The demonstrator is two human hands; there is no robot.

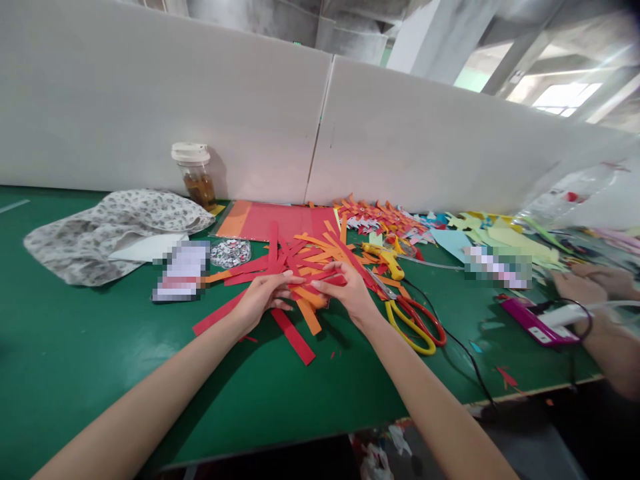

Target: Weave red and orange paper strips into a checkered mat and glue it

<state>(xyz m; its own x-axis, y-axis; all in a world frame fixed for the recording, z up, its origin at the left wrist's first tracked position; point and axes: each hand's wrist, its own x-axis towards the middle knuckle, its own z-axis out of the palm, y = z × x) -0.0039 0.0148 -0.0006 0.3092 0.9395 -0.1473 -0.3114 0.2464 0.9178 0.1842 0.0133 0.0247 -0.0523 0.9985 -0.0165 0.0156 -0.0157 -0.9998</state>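
Over a pile of red and orange paper strips (295,345), my two hands work close together. My right hand (353,293) pinches a narrow red strip (320,275) between thumb and fingers. Facing it, my left hand (264,297) has its thumb and forefinger closed at the strip's other end; its lower fingers are loosely curled. The exact grip is partly hidden by the fingers. Scissors (410,323) with one yellow and one red handle lie beside my right wrist, blades pointing into the pile.
A yellow glue gun (387,260) trails a black cord. Googly eyes (230,253), a phone (183,270), patterned cloth (100,233) and a drink cup (195,177) lie left. Another person's hands (600,287) are at the right, near a magenta device (535,323). Folded paper pieces (385,220) line the wall.
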